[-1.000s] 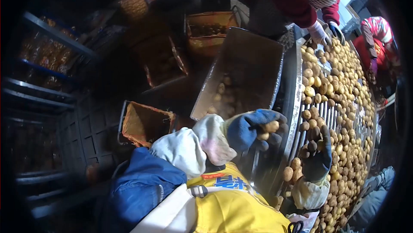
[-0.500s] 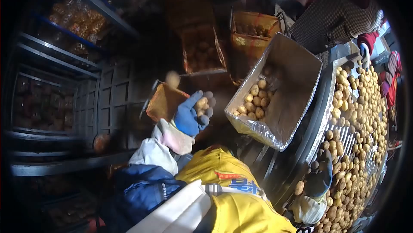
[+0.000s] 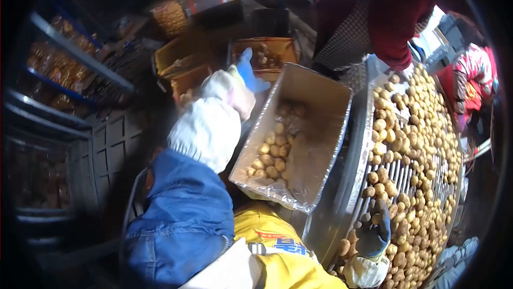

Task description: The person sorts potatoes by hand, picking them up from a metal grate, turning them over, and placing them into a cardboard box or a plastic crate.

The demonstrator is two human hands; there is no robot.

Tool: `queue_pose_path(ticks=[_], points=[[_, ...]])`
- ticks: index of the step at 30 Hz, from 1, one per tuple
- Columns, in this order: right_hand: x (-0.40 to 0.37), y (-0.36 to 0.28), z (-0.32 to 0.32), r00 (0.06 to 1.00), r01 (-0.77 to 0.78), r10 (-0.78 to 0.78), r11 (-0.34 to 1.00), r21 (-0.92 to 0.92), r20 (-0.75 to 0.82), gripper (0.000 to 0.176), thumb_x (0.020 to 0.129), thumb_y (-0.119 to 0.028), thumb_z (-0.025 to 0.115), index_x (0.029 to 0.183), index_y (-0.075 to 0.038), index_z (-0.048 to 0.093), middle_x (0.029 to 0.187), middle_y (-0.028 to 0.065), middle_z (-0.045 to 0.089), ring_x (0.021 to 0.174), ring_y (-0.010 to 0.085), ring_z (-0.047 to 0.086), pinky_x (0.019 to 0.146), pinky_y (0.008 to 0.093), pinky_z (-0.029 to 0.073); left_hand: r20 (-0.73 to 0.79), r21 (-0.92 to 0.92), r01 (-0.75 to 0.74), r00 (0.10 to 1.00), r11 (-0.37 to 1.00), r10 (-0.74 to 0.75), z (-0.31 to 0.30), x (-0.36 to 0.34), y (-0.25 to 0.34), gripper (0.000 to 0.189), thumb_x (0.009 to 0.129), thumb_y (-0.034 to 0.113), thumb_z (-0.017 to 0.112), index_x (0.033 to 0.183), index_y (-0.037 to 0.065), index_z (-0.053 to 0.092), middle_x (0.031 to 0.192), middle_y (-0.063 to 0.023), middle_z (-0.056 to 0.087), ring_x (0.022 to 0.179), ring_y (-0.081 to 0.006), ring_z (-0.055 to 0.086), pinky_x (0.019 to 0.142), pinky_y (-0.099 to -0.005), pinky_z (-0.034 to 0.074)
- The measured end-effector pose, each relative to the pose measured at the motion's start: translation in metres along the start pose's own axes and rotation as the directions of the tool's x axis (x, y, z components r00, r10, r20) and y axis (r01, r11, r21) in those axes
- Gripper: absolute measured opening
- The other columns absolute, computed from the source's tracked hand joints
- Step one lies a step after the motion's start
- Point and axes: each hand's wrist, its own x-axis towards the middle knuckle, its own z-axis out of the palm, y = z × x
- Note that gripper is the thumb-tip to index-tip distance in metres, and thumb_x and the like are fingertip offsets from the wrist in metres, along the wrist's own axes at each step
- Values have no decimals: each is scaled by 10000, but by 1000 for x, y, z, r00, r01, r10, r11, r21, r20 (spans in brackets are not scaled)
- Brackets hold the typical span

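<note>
My left hand [image 3: 250, 75], in a blue glove, reaches out over the cartons at the back. Its fingers are spread and no potato shows in it; the palm is turned from view. Just beyond is a carton [image 3: 293, 48] with some potatoes in it. My right hand [image 3: 373, 234], in a dark glove with grey fingertips, rests at the near edge of the potatoes [image 3: 414, 219] on the roller table. Its fingers are partly curled but apart, with nothing plainly held. Loose potatoes [image 3: 344, 247] lie beside it.
Between my hands stands a large plastic-lined carton [image 3: 320, 123] with potatoes at one end. A dark grated crate [image 3: 115, 139] and metal racks are at left. A co-worker in a maroon sleeve [image 3: 393, 27] is at the table's far end; another person in red [image 3: 473, 83] is across it.
My left arm has stretched forward, and the potatoes it held have left the hand. The view has shifted. My right hand stays by the table edge, its fingers more curled.
</note>
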Motion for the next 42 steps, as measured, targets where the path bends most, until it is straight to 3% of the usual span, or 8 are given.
queue_pose_path(ticks=[4, 10, 14, 17, 21, 29, 37, 42], points=[[10, -10, 8, 994, 65, -73, 993, 99, 81, 451, 1128, -247, 457, 1539, -70, 508, 1513, 163, 589, 1273, 319, 663, 986, 517, 601, 255, 73, -293, 929, 953, 266, 38, -99, -52, 639, 1020, 503, 625, 1456, 53, 503, 1246, -146, 644, 973, -355, 720, 774, -530, 621], [38, -45, 95, 947, 86, -91, 996, 29, 308, 485, 1140, -269, 424, 1524, 23, 480, 1480, 168, 583, 1321, 299, 591, 1134, 445, 476, 955, 157, 712, 68, 685, -290, 33, -162, -198, 520, 1091, 412, 537, 1527, 134, 493, 1374, -122, 645, 1241, -384, 658, 964, -526, 589], [30, -50, 102, 940, 302, -203, 869, -391, 274, 476, 1125, -217, 459, 1506, 67, 479, 1496, 210, 568, 1380, 301, 561, 1174, 431, 433, 641, 353, 461, 515, 814, -569, 25, -211, -168, 448, 1044, 397, 658, 1406, 140, 598, 1264, -62, 678, 1029, -244, 713, 787, -352, 599], [23, -41, 51, 983, 158, -123, 944, -290, 135, 361, 1105, -132, 506, 1401, 58, 588, 1322, 202, 682, 1160, 298, 701, 1013, 432, 578, 799, 178, 678, 323, 713, -507, -52, -168, -142, 457, 988, 292, 697, 1386, 91, 595, 1144, -67, 690, 939, -189, 689, 717, -326, 552], [4, -35, 2, 988, 155, -152, 924, -350, 35, 318, 1095, -166, 537, 1292, 48, 665, 1164, 161, 733, 1040, 262, 733, 904, 402, 612, 235, 230, -3, 971, 973, -52, -144, -225, -48, 288, 1000, 308, 705, 1189, 91, 725, 891, 63, 601, 691, -60, 548, 539, -204, 433], [-25, -36, 1, 976, 189, -216, 904, -382, -27, 304, 1084, -173, 604, 1295, 34, 679, 1188, 113, 739, 1056, 178, 706, 925, 329, 587, 113, 615, -308, 946, 726, 305, -397, -167, -82, 363, 966, 347, 779, 1158, 62, 659, 879, -33, 663, 762, -146, 592, 690, -336, 501], [-106, -31, -75, 877, 106, -472, 379, -919, -93, 657, 876, -234, 824, 1438, 3, 582, 1366, 234, 649, 1265, 362, 633, 1066, 421, 503, 606, 484, -696, 704, 531, 371, -84, -236, -142, 502, 974, 138, 763, 1429, 27, 583, 1239, -141, 676, 1121, -214, 662, 953, -348, 555], [-215, -42, -104, 946, -232, -230, 11, -973, -228, 932, 827, -437, 831, 1581, -69, 426, 1551, 325, 446, 1419, 519, 424, 1174, 656, 299, 945, -104, -995, -96, -8, -313, 43, -322, -273, 523, 915, 298, 760, 1358, 61, 615, 1314, -224, 629, 1220, -409, 598, 1041, -516, 466]])
